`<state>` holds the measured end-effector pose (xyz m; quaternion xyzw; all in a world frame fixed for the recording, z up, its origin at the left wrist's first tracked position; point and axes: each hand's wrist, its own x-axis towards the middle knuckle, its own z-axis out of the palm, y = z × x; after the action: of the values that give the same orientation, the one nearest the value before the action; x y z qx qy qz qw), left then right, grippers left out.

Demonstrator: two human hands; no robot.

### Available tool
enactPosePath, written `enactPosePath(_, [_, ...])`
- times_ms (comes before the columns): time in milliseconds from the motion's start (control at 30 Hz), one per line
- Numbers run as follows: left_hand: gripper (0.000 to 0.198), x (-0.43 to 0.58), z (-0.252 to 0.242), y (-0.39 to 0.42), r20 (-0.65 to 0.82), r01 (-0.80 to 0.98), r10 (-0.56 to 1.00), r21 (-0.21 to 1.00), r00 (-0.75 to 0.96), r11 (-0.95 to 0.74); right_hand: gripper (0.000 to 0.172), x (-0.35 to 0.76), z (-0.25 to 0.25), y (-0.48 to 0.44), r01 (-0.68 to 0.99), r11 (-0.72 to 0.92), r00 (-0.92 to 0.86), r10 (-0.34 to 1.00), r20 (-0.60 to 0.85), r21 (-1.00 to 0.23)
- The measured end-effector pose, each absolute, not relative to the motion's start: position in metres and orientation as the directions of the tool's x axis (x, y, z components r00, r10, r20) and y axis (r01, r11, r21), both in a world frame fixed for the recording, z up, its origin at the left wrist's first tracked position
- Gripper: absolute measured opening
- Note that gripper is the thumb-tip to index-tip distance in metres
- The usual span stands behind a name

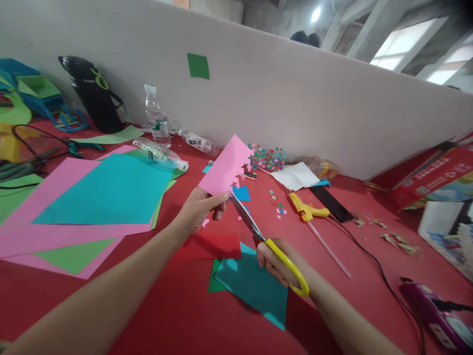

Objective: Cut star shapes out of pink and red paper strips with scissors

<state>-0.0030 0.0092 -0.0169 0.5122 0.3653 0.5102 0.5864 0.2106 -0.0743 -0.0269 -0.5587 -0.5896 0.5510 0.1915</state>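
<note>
Holding pink paper (225, 167) and yellow-handled scissors (272, 245) above a red table (148, 301)

The pink paper is raised near the middle of the view, its right edge cut into a ragged line of points. The left hand (203, 209) pinches its lower end, thumb pressed over curled fingers. The right hand (275, 259) has its fingers wrapped around the scissors' handle; the blades slant up toward the left thumb, their tips close by the paper's lower corner. Whether they touch the paper, I cannot tell.

Beneath the hands lie a red sheet (218, 246), a teal sheet (258, 291) and, partly under it, a dark green sheet (215, 280). A small blue piece (242, 193) sits just beyond the scissor tips. Behind the pink paper, against the white partition (281, 98), is a heap of small coloured stars (271, 158).

To the right rest a yellow glue gun (306, 207), a clear stick (328, 249), a creased white paper (294, 176) and a flat black object (332, 203). To the left, a large turquoise sheet (103, 192) tops overlapping pink and green ones; beyond it stand an upright clear bottle (158, 121) and a black flask (94, 96). A green square (198, 66) is on the partition.
</note>
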Motion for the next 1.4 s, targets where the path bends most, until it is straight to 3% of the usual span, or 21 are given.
enactPosePath(400, [0.026,-0.002,-0.019,0.007,0.099,-0.209,0.97,0.977,0.222,-0.052,0.049,0.212,-0.034,-0.073,0.443,-0.194,-0.323,0.876,-0.358,-0.875])
enactPosePath(900, [0.026,0.0,-0.016,0.006,0.067,-0.202,0.979,0.979,0.191,-0.027,0.05,0.205,-0.025,-0.074,0.472,-0.287,-0.23,0.873,-0.43,-0.834])
enactPosePath(1400, [0.019,0.002,-0.019,0.005,0.078,-0.288,0.992,0.957,0.1,-0.046,0.048,0.209,-0.033,-0.069,0.398,-0.224,-0.32,0.875,-0.363,-0.89])
